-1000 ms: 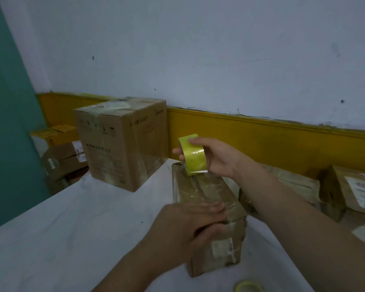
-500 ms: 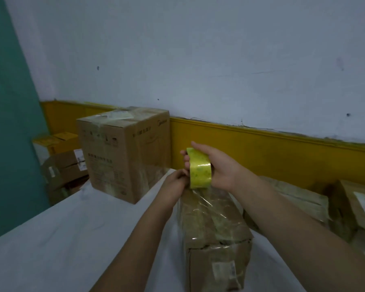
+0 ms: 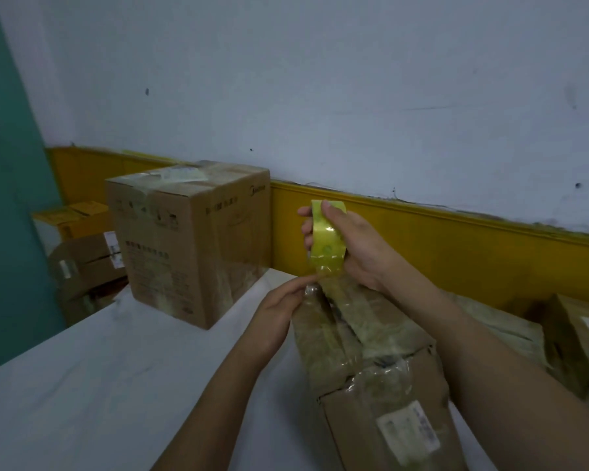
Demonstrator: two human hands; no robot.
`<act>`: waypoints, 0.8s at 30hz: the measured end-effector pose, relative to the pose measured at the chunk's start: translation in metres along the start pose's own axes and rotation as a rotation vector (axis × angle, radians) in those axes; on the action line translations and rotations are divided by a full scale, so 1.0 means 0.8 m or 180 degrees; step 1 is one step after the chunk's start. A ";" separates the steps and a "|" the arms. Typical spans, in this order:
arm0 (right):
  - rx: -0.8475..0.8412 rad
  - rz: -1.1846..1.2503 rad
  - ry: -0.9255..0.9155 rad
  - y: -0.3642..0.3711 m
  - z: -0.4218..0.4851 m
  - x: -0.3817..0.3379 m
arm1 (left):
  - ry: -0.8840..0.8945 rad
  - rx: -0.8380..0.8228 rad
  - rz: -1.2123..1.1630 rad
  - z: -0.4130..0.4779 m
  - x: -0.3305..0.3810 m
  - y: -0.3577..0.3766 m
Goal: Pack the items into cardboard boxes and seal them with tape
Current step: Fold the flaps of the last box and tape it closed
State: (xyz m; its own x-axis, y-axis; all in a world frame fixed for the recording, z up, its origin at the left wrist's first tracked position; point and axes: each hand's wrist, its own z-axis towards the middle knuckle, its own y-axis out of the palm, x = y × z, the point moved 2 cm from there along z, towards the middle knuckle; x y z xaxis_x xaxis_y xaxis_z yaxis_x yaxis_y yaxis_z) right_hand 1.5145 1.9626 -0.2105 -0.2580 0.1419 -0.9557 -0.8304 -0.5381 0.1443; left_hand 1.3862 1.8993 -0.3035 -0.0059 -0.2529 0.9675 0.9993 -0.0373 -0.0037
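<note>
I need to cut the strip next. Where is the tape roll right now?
In the head view, the right hand grips the yellow tape roll just above the far end of the taped box, right of the large box.
</note>
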 end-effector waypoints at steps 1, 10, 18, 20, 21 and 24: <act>-0.0038 -0.0081 0.0028 -0.002 0.000 0.001 | -0.0025 -0.0001 0.0013 0.001 -0.001 0.001; 0.0068 0.0132 0.0330 -0.027 -0.036 0.015 | -0.0607 0.0241 -0.0071 0.005 -0.009 0.034; -0.0290 0.0102 -0.0004 -0.044 -0.026 0.016 | -0.0109 -0.0440 0.0209 0.002 -0.013 0.031; -0.0452 0.0069 0.0006 -0.050 -0.026 0.019 | -0.0027 -0.0622 0.0268 0.004 -0.014 0.038; -0.0530 0.0138 0.0096 -0.050 -0.027 0.021 | 0.0041 -0.0700 0.0286 0.006 -0.015 0.041; -0.0629 -0.0048 0.0281 -0.050 -0.025 0.026 | 0.0115 -0.0754 0.0154 0.011 -0.017 0.042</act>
State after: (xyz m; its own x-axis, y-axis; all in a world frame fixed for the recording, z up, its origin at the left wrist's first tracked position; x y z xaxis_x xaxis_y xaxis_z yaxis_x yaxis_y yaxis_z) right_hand 1.5519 1.9705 -0.2409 -0.1947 0.0824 -0.9774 -0.7186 -0.6902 0.0849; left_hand 1.4201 1.9097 -0.3142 0.0361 -0.2943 0.9550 0.9619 -0.2488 -0.1130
